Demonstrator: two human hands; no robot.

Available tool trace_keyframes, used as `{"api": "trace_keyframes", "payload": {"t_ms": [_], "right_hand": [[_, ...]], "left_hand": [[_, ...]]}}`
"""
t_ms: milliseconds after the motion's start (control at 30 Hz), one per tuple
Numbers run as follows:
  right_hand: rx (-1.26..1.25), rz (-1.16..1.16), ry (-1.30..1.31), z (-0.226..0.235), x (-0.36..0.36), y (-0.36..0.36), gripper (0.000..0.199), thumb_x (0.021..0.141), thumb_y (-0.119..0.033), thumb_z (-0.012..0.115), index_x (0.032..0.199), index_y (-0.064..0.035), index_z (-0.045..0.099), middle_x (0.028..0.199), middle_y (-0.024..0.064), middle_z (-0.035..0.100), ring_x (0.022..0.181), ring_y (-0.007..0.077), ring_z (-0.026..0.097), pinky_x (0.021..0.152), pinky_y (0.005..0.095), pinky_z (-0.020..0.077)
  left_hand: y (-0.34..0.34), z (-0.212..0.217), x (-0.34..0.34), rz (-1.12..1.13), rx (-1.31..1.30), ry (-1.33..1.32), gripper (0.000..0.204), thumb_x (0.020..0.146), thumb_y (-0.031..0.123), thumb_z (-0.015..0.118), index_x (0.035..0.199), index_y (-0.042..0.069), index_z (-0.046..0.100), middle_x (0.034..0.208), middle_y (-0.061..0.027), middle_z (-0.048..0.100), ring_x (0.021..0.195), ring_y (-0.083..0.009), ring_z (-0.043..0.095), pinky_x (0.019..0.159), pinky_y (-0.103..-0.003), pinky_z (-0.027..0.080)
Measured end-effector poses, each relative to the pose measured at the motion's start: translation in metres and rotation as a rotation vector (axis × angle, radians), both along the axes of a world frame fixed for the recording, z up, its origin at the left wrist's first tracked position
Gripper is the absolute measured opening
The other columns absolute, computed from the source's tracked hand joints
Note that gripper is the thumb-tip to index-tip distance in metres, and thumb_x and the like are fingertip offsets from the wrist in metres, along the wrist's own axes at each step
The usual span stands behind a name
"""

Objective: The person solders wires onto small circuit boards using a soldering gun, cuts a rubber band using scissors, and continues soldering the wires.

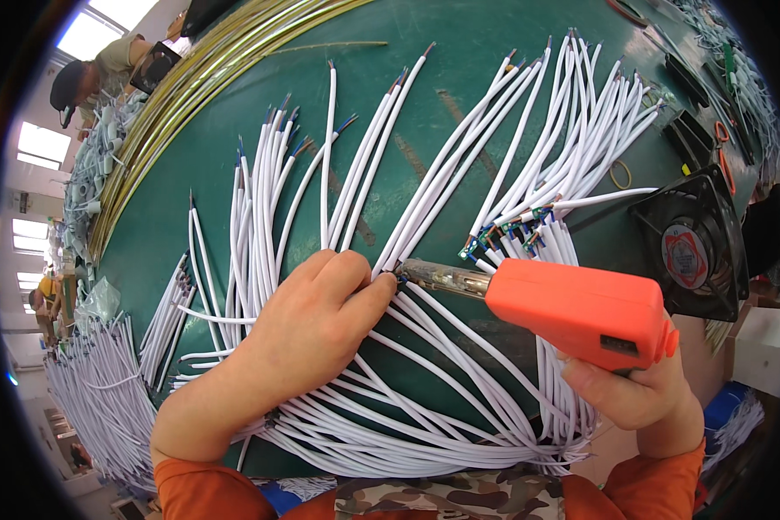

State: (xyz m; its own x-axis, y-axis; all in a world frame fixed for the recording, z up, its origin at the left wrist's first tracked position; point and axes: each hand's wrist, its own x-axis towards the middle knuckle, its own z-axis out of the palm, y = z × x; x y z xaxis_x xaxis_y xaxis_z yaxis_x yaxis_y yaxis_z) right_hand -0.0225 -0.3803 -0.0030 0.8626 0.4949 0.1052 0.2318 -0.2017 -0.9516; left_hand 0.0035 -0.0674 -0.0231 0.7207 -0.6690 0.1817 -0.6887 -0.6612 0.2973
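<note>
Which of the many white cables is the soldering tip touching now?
The white cable pinched by the left hand; its end meets the soldering gun tip, unlike the others.

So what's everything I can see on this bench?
cables: many, white, fanned across the table
table: one, green, under it all
soldering gun: one, orange, metal tip at a cable end by the left fingers
fan: one, black, right edge
circuit boards: several, small, on cable ends, centre right
scissors: one pair, orange handles, far right
rods: bundle, gold, upper left
person: one, top left
left hand: pinching a cable end
right hand: gripping the soldering gun
</note>
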Motion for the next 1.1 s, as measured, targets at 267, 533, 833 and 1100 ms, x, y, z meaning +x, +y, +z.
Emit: {"api": "trace_keyframes", "payload": {"t_ms": [267,533,833,1100], "right_hand": [[0.177,-0.287,0.170,0.008,-0.020,-0.004,0.040,0.075,-0.004,0.075,0.113,0.0028,0.065,0.108,0.0141,0.068,0.091,0.0249,0.067,0.080,0.0322,0.0510],[0.189,-0.432,0.325,0.018,-0.033,-0.017,0.039,0.076,-0.006,0.076,0.112,0.0025,0.064,0.096,0.0064,0.069,0.086,0.0167,0.064,0.079,0.0308,0.0496],[0.306,-0.545,0.043,0.015,-0.042,-0.030,0.059,0.084,-0.022,0.069,0.130,0.0090,0.048,0.103,0.0221,0.067,0.065,0.0143,0.061,0.058,0.0247,0.0502],[0.411,-0.540,-0.001,0.018,-0.051,-0.032,0.056,0.085,-0.018,0.067,0.129,0.0100,0.047,0.105,0.0240,0.067,0.064,0.0140,0.061,0.055,0.0248,0.0511]], "left_hand": [[0.002,-0.002,-0.002,0.010,-0.003,-0.003,0.036,0.070,-0.007,0.064,0.105,0.001,0.066,0.084,-0.0100,0.054,0.074,-0.0279,0.055,0.063,-0.038,0.047],[-0.001,-0.002,0.000,0.004,-0.020,-0.020,0.036,0.070,-0.008,0.065,0.104,0.001,0.066,0.084,-0.0102,0.054,0.074,-0.0282,0.055,0.064,-0.038,0.048],[-0.012,0.019,0.010,-0.010,-0.098,-0.044,0.030,0.077,0.006,0.072,0.106,0.004,0.064,0.098,-0.0111,0.060,0.089,-0.0314,0.060,0.076,-0.042,0.049],[-0.059,-0.007,0.026,-0.028,-0.047,-0.104,0.027,0.077,0.009,0.072,0.101,0.007,0.063,0.096,-0.0090,0.060,0.087,-0.0292,0.060,0.076,-0.040,0.049]]}}
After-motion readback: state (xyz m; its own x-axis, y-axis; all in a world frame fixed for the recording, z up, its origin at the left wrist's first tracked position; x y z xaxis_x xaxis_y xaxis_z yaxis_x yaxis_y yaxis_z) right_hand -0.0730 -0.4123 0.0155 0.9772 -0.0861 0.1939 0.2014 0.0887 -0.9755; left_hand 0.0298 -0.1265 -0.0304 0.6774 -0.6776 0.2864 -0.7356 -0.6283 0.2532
